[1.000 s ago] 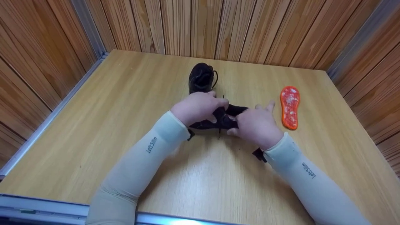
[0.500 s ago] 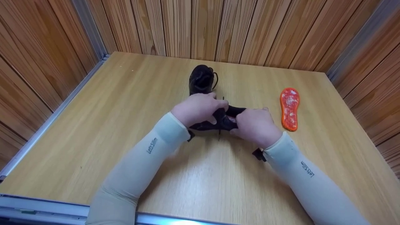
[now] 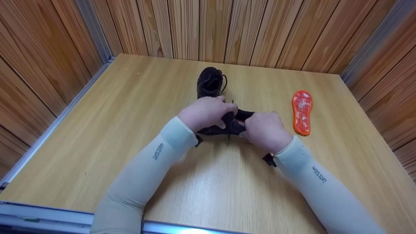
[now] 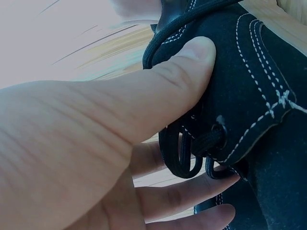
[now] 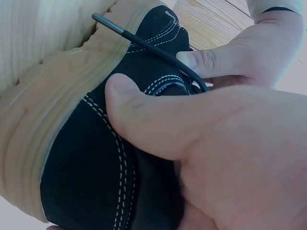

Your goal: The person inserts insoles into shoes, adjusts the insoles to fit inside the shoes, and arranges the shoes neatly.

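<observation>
Here, gripping a black lace-up shoe [image 3: 231,126] in both curled hands [image 3: 205,112] [image 3: 268,131], near a matching sneaker [image 3: 209,81], left of an orange-rimmed insole [image 3: 302,113].

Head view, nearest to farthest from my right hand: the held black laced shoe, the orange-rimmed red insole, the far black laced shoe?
1. Held black shoe: in the right hand's grip.
2. Red insole: apart, to the hand's right.
3. Far black shoe: beyond the left hand.

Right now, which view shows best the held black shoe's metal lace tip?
The right wrist view: the metal lace tip is large and uncovered. The head view barely shows it; the left wrist view, only lace.
</observation>
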`<state>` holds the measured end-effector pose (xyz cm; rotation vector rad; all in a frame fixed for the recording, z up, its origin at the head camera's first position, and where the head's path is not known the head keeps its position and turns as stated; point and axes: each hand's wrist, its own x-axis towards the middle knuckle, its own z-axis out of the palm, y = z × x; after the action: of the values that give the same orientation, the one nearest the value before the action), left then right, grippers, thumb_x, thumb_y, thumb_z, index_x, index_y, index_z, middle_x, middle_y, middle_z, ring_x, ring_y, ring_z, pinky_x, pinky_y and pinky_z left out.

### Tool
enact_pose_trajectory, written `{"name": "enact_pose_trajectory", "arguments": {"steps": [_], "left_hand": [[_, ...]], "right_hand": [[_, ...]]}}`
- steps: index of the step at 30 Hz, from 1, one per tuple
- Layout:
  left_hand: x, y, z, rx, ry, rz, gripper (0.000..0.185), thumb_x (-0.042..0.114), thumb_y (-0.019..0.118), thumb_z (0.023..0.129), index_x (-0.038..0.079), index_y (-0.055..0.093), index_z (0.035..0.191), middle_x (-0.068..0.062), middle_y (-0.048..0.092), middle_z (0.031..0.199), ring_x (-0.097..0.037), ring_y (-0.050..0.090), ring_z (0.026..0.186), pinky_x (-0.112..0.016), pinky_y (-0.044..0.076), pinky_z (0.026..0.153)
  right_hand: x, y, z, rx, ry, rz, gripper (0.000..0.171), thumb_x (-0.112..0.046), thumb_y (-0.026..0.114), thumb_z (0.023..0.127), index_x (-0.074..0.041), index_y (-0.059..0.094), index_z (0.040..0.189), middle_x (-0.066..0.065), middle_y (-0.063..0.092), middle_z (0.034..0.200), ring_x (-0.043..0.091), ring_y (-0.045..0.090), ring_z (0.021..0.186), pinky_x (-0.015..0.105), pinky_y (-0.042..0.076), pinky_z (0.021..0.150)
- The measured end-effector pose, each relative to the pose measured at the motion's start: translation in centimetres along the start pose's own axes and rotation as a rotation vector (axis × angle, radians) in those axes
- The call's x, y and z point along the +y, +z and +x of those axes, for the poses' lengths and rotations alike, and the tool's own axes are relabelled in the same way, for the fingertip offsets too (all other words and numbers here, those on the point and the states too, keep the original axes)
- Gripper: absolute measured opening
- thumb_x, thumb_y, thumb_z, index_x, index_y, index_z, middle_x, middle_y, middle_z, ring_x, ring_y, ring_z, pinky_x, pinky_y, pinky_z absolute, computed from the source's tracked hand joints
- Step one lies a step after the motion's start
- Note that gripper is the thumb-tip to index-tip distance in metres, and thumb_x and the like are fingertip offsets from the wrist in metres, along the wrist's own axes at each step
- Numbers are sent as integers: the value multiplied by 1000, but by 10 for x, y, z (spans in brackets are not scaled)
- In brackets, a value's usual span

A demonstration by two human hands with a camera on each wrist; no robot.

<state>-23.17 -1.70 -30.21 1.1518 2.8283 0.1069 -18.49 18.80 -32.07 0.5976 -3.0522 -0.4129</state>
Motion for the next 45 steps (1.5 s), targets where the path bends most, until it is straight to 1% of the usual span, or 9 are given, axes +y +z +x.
{"name": "enact_pose_trajectory", "arguments": {"steps": [6, 8, 14, 21, 24, 28, 30, 36, 45], "left_hand": [[-1, 1, -2, 5, 3, -7, 50, 33, 87, 92, 31, 63, 136, -11, 67, 130, -31, 71, 101, -50, 61, 97], [0, 0, -1, 8, 9, -1, 50, 33, 87, 92, 31, 64, 136, -11, 67, 130, -30, 71, 100, -49, 62, 96], [0, 0, 1, 0, 11, 10, 49, 33, 87, 93, 31, 64, 137, -10, 67, 126, -29, 69, 98, -49, 62, 97], [0, 1, 1, 5, 14, 4, 49, 31, 88, 93, 31, 65, 136, -11, 68, 127, -31, 72, 101, -49, 62, 97], [-1, 2, 1, 6, 22, 7, 49, 31, 88, 92, 30, 65, 135, -12, 68, 127, -33, 73, 104, -50, 61, 97], [-1, 2, 1, 3, 22, 5, 48, 31, 88, 93, 31, 65, 135, -11, 67, 127, -32, 72, 103, -50, 62, 96], [0, 1, 2, 5, 21, 10, 48, 30, 88, 93, 31, 65, 135, -10, 67, 127, -31, 71, 102, -49, 61, 96], [1, -2, 3, -8, 27, 15, 48, 29, 86, 96, 31, 64, 139, -9, 67, 126, -29, 69, 99, -47, 62, 96], [0, -1, 2, -19, 14, 12, 50, 31, 86, 95, 33, 63, 140, -9, 67, 129, -30, 70, 103, -49, 61, 99]], "right_hand": [[-2, -2, 0, -69, 10, 46, 49, -50, 75, 101, -2, 75, 93, 13, 70, 78, 32, 63, 68, 56, 60, 71], [-1, -2, 0, -74, 9, 58, 47, -50, 76, 100, -3, 75, 94, 14, 71, 80, 33, 63, 70, 57, 59, 73], [3, -1, 1, -67, 1, 72, 44, -49, 77, 99, -7, 72, 86, 11, 66, 73, 32, 62, 64, 56, 56, 69], [-1, -2, 1, -54, 7, 32, 43, -45, 75, 101, -5, 72, 86, 11, 65, 71, 33, 62, 61, 53, 56, 68], [-4, -1, 0, -66, 20, 35, 41, -43, 75, 101, -5, 74, 88, 12, 68, 74, 33, 63, 64, 56, 59, 72], [-7, 0, 0, -89, 37, 31, 39, -44, 74, 101, -5, 77, 96, 15, 75, 85, 38, 69, 76, 65, 61, 85], [-7, 1, 0, -85, 40, 24, 38, -44, 74, 102, -6, 78, 97, 16, 76, 86, 39, 69, 78, 68, 61, 88], [-5, 1, 2, -66, 10, 3, 37, -43, 75, 102, -7, 76, 93, 13, 69, 76, 35, 62, 67, 62, 61, 78], [-2, 6, 3, -31, -24, 25, 41, -47, 77, 100, -7, 77, 96, 12, 69, 75, 34, 62, 64, 55, 58, 64]]}}
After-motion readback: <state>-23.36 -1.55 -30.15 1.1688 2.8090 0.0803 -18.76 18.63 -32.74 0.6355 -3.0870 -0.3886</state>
